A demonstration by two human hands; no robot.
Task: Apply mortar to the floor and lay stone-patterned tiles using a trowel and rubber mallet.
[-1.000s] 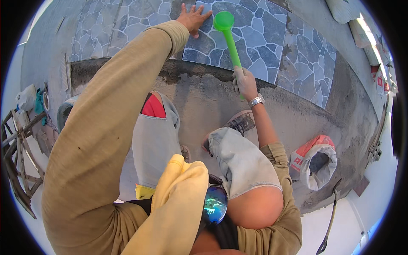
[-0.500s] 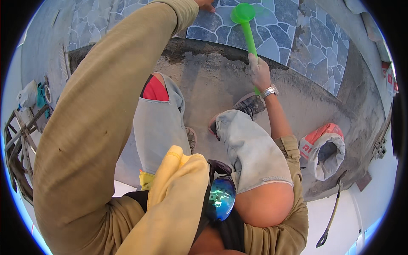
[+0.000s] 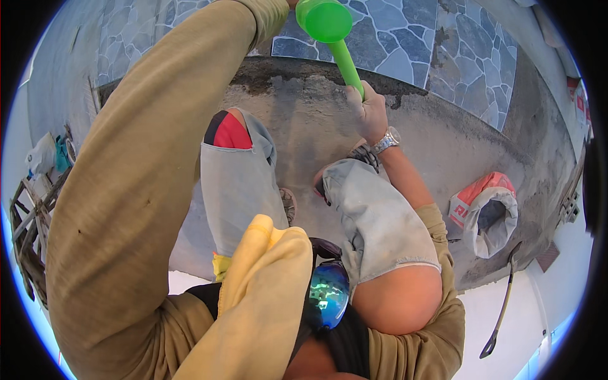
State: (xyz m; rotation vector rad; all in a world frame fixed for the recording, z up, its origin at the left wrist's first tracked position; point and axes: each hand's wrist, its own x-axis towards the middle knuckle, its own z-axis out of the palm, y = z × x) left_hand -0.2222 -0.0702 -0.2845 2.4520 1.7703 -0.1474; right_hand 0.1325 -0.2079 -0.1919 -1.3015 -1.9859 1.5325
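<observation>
My right hand, a watch on its wrist, is wrapped around the handle of a bright green mallet. The mallet's head is raised toward the camera, over the patterned tile, and hides part of it. That tile is blue-grey with a white-lined stone pattern. Only a sliver of my left hand shows at the top edge, beside the mallet head; its fingers are hidden.
Damp grey ground lies between my feet and the tiles. To the right stands an open red-and-white sack, with a long-handled tool nearby. A wooden frame is at the far left. More laid tiles continue rightward.
The mallet has come up off the tile toward the camera and shifted left. My right hand moved slightly left and nearer. My left hand's fingers, visible earlier, have gone out of sight.
</observation>
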